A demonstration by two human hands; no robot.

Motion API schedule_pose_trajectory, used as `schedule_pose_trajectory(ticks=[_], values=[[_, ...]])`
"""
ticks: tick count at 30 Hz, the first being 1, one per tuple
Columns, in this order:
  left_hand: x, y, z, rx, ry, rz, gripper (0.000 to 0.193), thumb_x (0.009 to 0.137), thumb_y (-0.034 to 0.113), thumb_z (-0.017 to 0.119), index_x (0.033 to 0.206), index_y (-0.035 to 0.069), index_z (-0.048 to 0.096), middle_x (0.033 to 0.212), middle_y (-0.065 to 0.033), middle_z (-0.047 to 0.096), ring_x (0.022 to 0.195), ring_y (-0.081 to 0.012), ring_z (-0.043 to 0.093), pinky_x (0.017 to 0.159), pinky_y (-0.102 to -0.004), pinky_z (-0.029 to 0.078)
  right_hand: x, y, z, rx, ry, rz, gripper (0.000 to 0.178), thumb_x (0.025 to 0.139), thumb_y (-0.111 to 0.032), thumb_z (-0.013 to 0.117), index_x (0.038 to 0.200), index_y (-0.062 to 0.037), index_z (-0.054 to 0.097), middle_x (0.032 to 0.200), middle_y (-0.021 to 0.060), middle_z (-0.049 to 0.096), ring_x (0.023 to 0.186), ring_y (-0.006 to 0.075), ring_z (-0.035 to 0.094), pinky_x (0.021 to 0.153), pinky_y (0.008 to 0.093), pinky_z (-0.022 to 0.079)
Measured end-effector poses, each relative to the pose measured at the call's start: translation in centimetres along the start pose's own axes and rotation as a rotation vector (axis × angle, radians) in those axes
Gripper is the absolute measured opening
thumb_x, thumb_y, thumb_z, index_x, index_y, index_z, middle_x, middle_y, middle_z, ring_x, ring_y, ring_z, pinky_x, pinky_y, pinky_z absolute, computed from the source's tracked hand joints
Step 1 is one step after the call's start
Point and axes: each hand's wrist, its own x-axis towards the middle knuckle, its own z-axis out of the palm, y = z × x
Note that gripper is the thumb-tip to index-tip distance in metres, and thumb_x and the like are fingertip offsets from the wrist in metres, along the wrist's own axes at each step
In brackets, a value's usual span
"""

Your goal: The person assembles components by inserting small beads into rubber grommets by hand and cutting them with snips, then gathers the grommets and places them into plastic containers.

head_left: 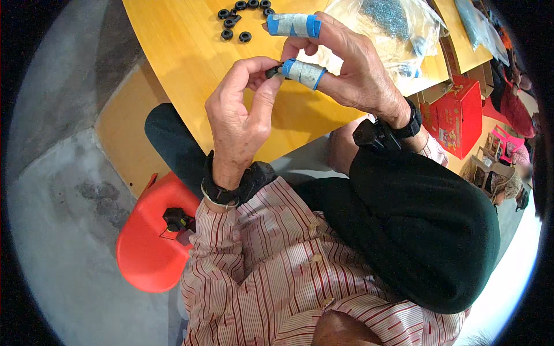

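Observation:
Above the near part of the yellow table, my left hand (241, 109) pinches a small black ring-shaped piece, like a grommet (272, 72), between thumb and index finger. My right hand (360, 72) meets it from the other side, its thumb tip at the piece and another finger curled in behind. Blue and whitish tape wraps the right thumb and index finger; that index finger stretches out above the pinch. Fingertips cover most of the grommet. Beyond my hands, several similar black grommets (244, 37) lie loosely grouped on the tabletop.
A clear plastic bag (415, 43) with dark bluish contents lies right of my hands on the yellow table (190, 69). Beside the table's right edge stands a red box (459, 118). A red stool (144, 254) is at my left. Farther right, people sit.

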Motion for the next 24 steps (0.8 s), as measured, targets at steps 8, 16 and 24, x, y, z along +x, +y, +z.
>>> schedule_pose_trajectory(ticks=[8,16,24], values=[[-0.1,-0.2,-0.7,-0.376,-0.065,-0.153,0.018,0.087,0.001,0.059,0.104,-0.004,0.058,0.091,-0.0052,0.062,0.083,-0.0108,0.057,0.078,-0.0223,0.045,0.2,0.2,-0.4,-0.01,-0.027,0.005,0.049,0.076,-0.017,0.074,0.121,-0.0083,0.057,0.092,0.004,0.063,0.081,0.0184,0.056,0.074,0.0311,0.047],[0.2,-0.3,-0.3,-0.569,-0.089,-0.266,0.023,0.09,0.009,0.058,0.107,-0.006,0.057,0.096,-0.0103,0.064,0.088,-0.0127,0.06,0.082,-0.0238,0.045,0.4,-0.4,-0.5,-0.604,-0.089,-0.209,0.058,0.063,-0.022,0.076,0.113,-0.0034,0.056,0.111,0.0082,0.059,0.093,0.0269,0.055,0.077,0.0375,0.049],[0.4,0.5,0.2,-0.596,-0.09,-0.267,0.021,0.089,0.009,0.057,0.104,-0.006,0.058,0.095,-0.0111,0.065,0.088,-0.0141,0.061,0.083,-0.0255,0.046,0.4,-1.0,-0.4,-0.706,-0.116,-0.218,0.052,0.057,-0.02,0.074,0.103,-0.0036,0.058,0.11,0.0079,0.06,0.096,0.0251,0.055,0.079,0.0368,0.047]])
